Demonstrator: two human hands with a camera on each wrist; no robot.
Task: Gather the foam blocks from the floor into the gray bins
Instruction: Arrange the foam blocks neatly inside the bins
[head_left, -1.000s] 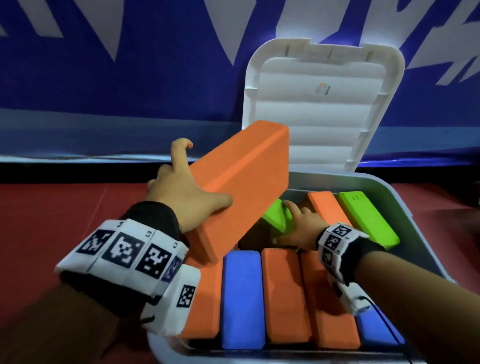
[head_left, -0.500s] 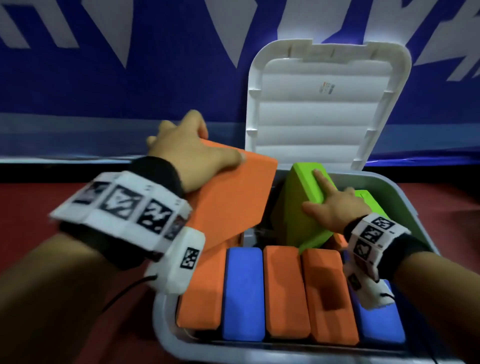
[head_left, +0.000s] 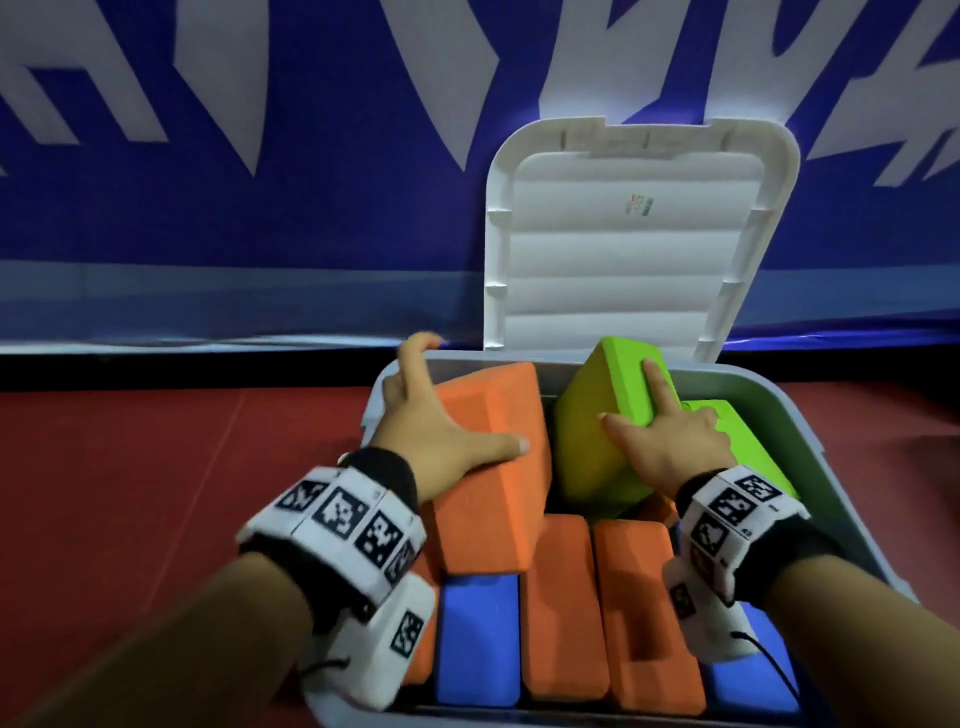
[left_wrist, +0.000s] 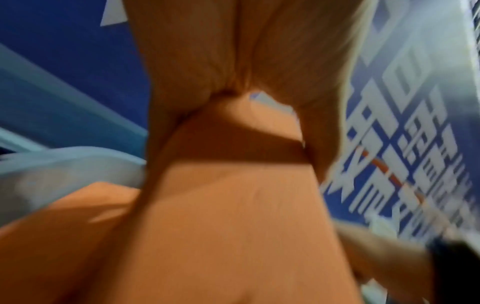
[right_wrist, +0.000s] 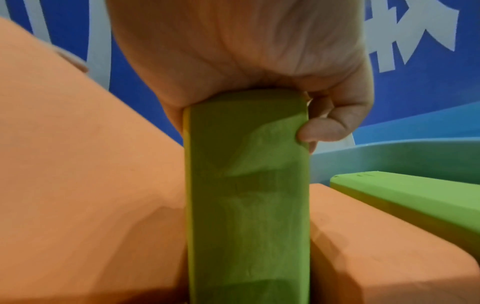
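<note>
The gray bin (head_left: 810, 415) stands open on the red floor, nearly full of foam blocks. My left hand (head_left: 441, 431) grips a large orange block (head_left: 493, 493) that leans tilted in the bin's back left, thumb across its face and fingers over its far side. My right hand (head_left: 670, 447) grips a green block (head_left: 597, 431) tipped up on end beside it. In the left wrist view my palm (left_wrist: 233, 51) lies on the orange block (left_wrist: 233, 226). The right wrist view has my fingers (right_wrist: 332, 127) curled round the green block (right_wrist: 246, 195).
The white lid (head_left: 618, 260) stands upright behind the bin against a blue wall banner. Orange blocks (head_left: 561, 613) and blue blocks (head_left: 478, 639) fill the front row, and another green block (head_left: 727, 421) lies at the back right. Red floor (head_left: 156, 493) stretches left.
My left hand has brought the orange block down from above the rim into the bin's back left. The right hand tipped the green block up a second ago and still holds it on end.
</note>
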